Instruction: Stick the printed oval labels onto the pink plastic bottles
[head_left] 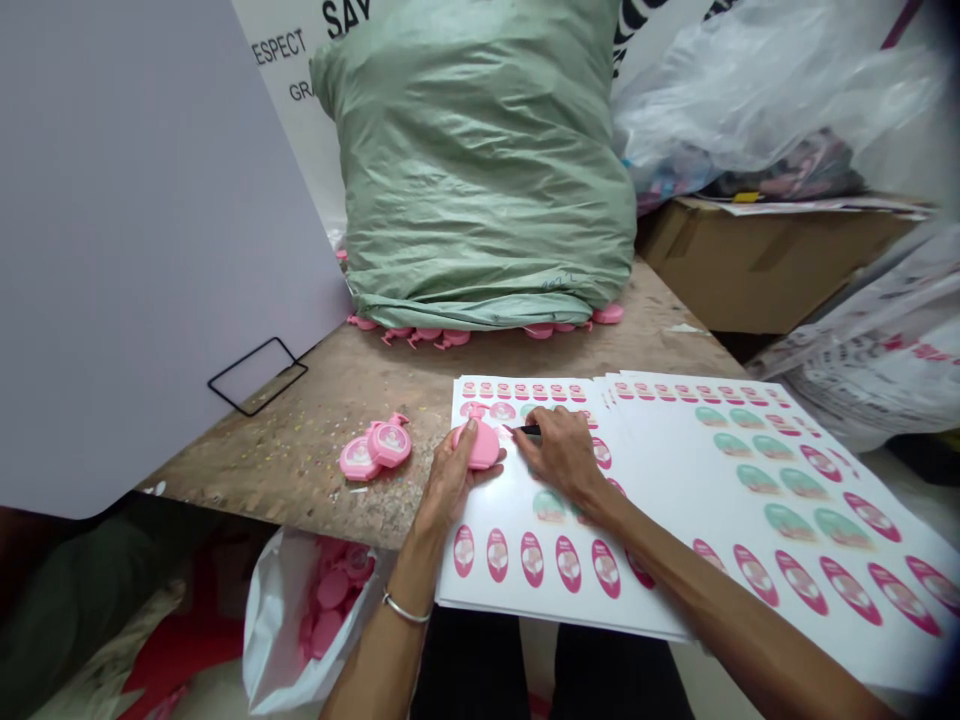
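My left hand (pixel 448 475) is closed around a pink plastic bottle-shaped piece (pixel 478 446), its plain face turned up, above the left sticker sheet (pixel 487 505). In my right hand (pixel 564 450) is a thin black pen-like tool (pixel 529 430), its tip pointing left toward the pink piece. Something small and pale shows by that tip, too small to make out. Two more pink pieces (pixel 390 442) with oval stickers on their faces lie on the table left of my left hand, one leaning on the other.
To the right lies another stack of sticker sheets (pixel 675 480). A large green sack (pixel 487 170) stands at the back, pink pieces along its base. A white bag (pixel 277 620) of pink pieces hangs below the table edge. A pale panel (pixel 150 250) with a black wire frame (pixel 259 376) rises left.
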